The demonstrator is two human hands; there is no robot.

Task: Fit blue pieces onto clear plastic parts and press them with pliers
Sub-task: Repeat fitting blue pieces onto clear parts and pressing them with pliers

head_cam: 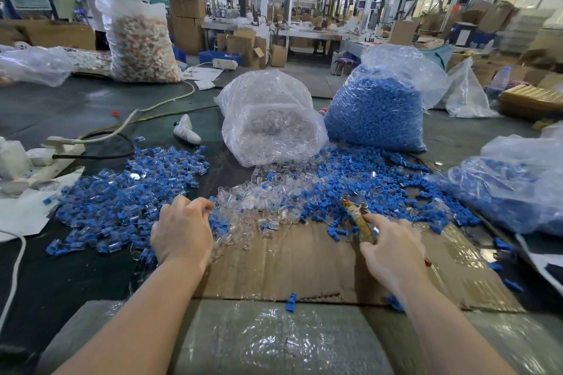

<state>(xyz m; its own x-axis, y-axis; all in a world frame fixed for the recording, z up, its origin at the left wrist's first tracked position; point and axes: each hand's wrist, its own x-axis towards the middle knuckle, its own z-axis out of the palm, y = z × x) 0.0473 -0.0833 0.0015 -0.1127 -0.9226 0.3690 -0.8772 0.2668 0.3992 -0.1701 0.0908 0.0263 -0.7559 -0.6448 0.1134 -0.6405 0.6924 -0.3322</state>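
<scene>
the left hand [182,230] rests knuckles-up at the edge of the heap of clear plastic parts [259,207], its fingers curled down into them; whether they pinch a part cannot be told. the right hand [391,248] grips the yellowed handles of the pliers [358,216], whose nose points into the loose blue pieces [380,183]. both heaps lie on the surface and partly on a sheet of cardboard [304,265]. behind stand a bag of clear parts [271,122] and a bag of blue pieces [377,109].

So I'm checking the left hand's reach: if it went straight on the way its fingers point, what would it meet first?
Probably the clear plastic parts heaped just beyond the left hand; its fingertips already look to be at the heap's edge, though depth is unclear.
</scene>
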